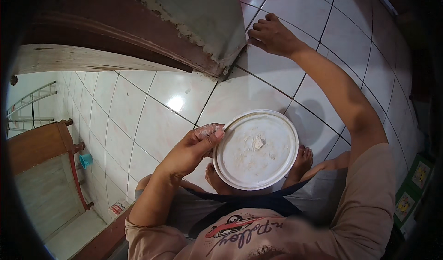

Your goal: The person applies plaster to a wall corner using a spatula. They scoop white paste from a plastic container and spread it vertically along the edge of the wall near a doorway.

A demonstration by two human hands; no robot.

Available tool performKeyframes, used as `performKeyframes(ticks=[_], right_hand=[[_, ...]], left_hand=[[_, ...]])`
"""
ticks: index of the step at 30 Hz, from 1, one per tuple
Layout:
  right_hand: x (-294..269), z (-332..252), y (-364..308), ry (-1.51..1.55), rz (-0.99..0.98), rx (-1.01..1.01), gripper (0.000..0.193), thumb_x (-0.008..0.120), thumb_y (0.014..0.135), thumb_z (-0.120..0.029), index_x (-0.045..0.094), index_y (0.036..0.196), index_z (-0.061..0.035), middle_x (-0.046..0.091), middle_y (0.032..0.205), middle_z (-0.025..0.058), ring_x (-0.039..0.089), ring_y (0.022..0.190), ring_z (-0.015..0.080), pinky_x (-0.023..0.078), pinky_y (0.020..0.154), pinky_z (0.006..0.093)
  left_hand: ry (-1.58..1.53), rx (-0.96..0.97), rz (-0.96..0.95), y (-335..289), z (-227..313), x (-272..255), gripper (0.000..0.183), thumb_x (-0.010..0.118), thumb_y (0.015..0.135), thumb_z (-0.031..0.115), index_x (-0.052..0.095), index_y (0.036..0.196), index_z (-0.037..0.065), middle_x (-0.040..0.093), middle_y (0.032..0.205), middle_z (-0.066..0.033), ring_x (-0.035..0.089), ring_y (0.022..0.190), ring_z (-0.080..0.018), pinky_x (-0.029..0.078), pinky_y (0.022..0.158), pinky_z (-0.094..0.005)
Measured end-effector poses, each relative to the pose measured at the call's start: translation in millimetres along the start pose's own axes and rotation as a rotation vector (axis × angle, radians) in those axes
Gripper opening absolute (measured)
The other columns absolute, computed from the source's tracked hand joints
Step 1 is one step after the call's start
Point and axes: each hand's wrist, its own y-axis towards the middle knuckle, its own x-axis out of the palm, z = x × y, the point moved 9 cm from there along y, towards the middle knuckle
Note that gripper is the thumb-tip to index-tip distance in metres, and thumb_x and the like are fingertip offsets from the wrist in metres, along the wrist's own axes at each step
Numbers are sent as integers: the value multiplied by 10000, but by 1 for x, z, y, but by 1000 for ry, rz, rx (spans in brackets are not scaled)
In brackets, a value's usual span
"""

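My left hand (190, 151) grips the rim of a round white bucket lid (237, 168), its thumb on top and its fingers at the edge. White paste coats the fingers. A small off-white lump of paste (258, 142) sits near the lid's middle, with smears around it. At the upper right, my right hand (275, 35) reaches to the edge of a grey, patchy wall (210, 20). Its fingers are curled, with the thumb pointing to the wall edge; whatever they hold, if anything, is too small to make out.
White floor tiles (180, 82) with dark joints lie around my bare feet. A wooden door frame (115, 34) juts in from the left. At the far left stand a wooden piece of furniture (39, 147), a metal ladder (34, 101) and a blue cup (86, 160). A green box (413, 186) stands at right.
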Motion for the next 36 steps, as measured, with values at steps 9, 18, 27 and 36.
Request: performKeyframes(ticks=[9,18,27,36], right_hand=[[-15,21,-7,62,95,60,150,686,901,-251,622,921,-117,621,803,11,619,845,182,409,902,383],[-96,40,-25,288,-356,248,353,650,888,-423,654,849,-72,606,665,132,609,675,342,449,607,440],[-111,-23,-48,255,-656,197,338,645,869,-377,662,818,-43,623,661,159,629,698,356,479,676,469],[-126,-11,-55,153,-574,180,320,651,860,-366,689,860,-48,638,667,147,635,710,348,496,726,462]], left_hand=[[-68,31,36,12,-5,-16,331,604,998,325,648,1164,42,683,1008,-2,631,931,-102,499,877,-284],[-128,122,194,46,-1,-46,338,485,1043,319,593,1199,39,676,1074,-66,646,975,-176,494,912,-352],[-169,196,217,51,11,-26,342,506,1040,300,602,1205,17,674,1079,-55,663,955,-169,528,913,-358],[-166,214,199,54,13,-14,351,531,1030,314,599,1213,22,674,1071,-47,662,946,-165,531,900,-348]])
